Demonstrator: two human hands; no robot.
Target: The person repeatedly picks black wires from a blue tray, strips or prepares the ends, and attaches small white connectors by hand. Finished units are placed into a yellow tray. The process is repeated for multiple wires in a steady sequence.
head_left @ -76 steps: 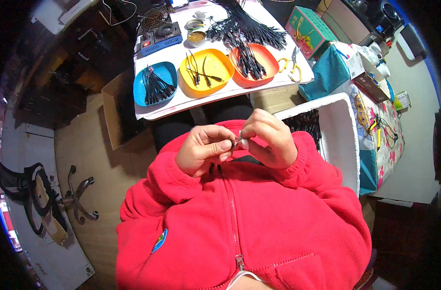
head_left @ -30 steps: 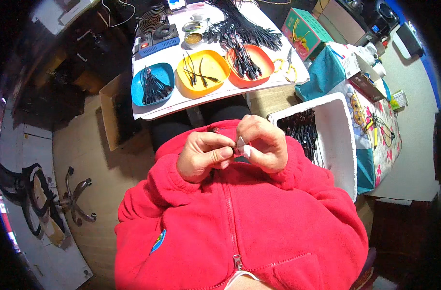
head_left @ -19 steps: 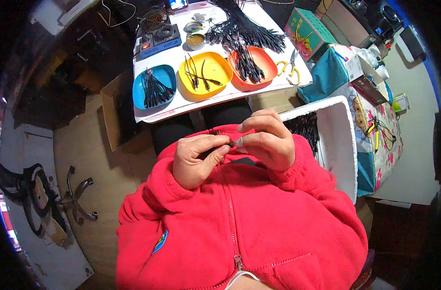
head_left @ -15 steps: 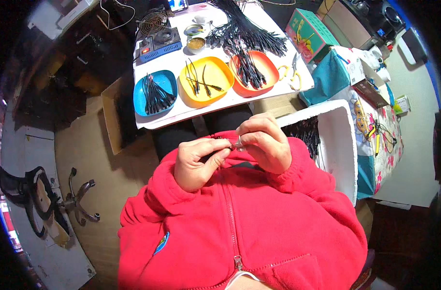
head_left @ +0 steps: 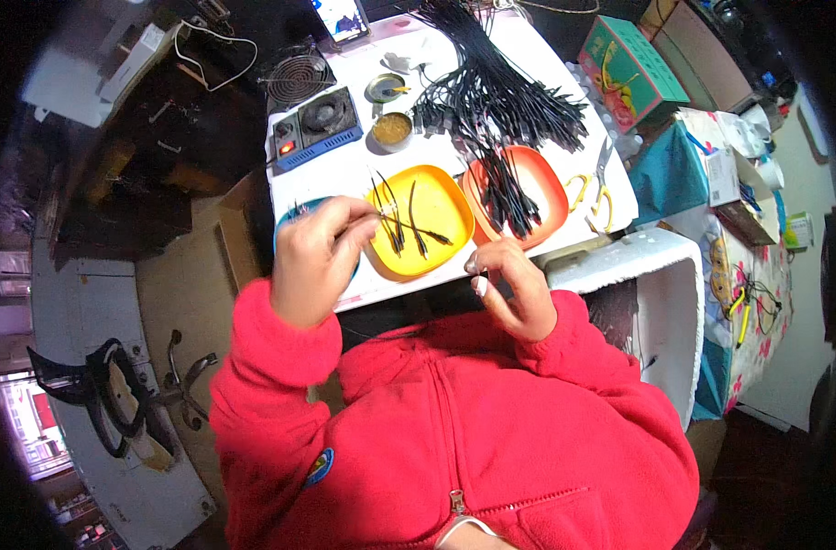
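My left hand is raised at the left edge of the yellow tray, thumb and forefinger pinched together by a black cable end; whether that cable is between them cannot be made out. Several short black cables lie in this tray. Close to the table's front edge, my right hand has curled fingers, with thumb and forefinger apart and pale coverings at their tips. A thin dark cable shows below the left hand, against the red jacket. The blue tray is mostly hidden by my left hand.
Black cables fill the orange tray, with a large bundle behind. Yellow-handled scissors lie at right. A blue heating unit and a small metal cup stand at left. A white foam box stands right.
My hands have separated from their meeting point before my chest. The left moved up and left to the trays; the right moved slightly down and right. The view has shifted.
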